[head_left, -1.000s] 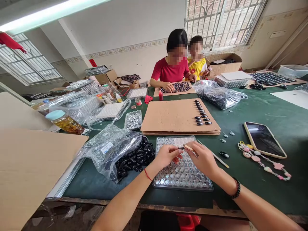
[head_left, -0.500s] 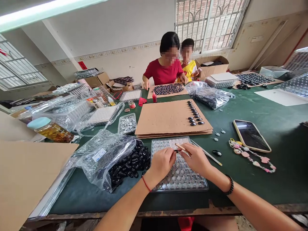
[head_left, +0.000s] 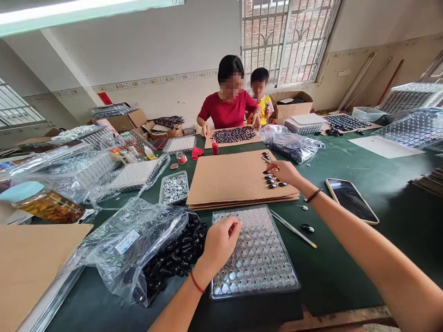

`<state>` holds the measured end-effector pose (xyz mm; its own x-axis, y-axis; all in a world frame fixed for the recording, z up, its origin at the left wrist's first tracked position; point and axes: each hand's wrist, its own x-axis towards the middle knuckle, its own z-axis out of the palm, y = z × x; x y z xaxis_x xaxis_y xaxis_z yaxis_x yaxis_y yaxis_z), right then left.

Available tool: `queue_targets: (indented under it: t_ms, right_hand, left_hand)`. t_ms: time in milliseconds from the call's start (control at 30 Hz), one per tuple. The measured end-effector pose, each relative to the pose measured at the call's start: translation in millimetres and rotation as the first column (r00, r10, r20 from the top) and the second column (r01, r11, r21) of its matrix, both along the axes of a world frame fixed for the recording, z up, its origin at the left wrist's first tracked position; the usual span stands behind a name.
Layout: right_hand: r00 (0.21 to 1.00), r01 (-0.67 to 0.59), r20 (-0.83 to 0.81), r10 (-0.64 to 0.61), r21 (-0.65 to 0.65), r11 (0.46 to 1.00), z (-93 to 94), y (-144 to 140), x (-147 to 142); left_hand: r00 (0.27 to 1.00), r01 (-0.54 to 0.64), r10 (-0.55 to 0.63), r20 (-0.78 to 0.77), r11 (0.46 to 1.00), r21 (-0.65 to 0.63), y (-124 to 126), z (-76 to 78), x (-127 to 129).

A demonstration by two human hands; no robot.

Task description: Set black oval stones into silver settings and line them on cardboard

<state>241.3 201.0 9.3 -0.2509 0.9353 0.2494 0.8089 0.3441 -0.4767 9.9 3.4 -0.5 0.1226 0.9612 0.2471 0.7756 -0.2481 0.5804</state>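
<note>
My right hand (head_left: 286, 173) reaches out over the stack of brown cardboard sheets (head_left: 228, 177) and pinches a thin wooden stick (head_left: 267, 161). Its fingertips are right at a short row of black oval stones (head_left: 273, 181) lying on the cardboard's right side. My left hand (head_left: 218, 243) hovers over the left edge of a clear plastic blister tray (head_left: 258, 291) filled with small round metal pieces. Its fingers are curled into a pinch, and I see nothing in them.
A plastic bag spilling black stones (head_left: 173, 256) lies left of the tray. A phone (head_left: 351, 200), a thin rod (head_left: 292, 228) and a loose black stone (head_left: 307, 228) lie to the right. Across the green table a person in red (head_left: 228, 110) works at another stone-covered card (head_left: 235, 134).
My right hand left the tray and stretched forward to the stones on the cardboard, still with the stick. The left hand stayed at the tray. The view shifted right.
</note>
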Motion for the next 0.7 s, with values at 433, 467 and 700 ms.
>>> queue_targets:
  t_ms: [433,467,700]
  right_hand:
    - [0.963,-0.044,0.262,0.057,-0.054,0.998,-31.7,53.0,0.6]
    - [0.964,-0.043,0.260,0.055,-0.049,0.998,-32.6,52.6,2.2]
    - [0.990,-0.002,0.141,-0.006,0.053,0.999,-28.7,37.4,1.5]
  left_hand:
    - [1.000,0.006,-0.004,-0.022,0.998,0.067,-2.1,3.0,-3.8]
    - [1.000,-0.001,0.003,-0.022,0.997,0.073,-1.6,3.0,-4.2]
    - [0.997,-0.031,0.038,-0.069,0.995,0.098,2.8,1.1,-7.8]
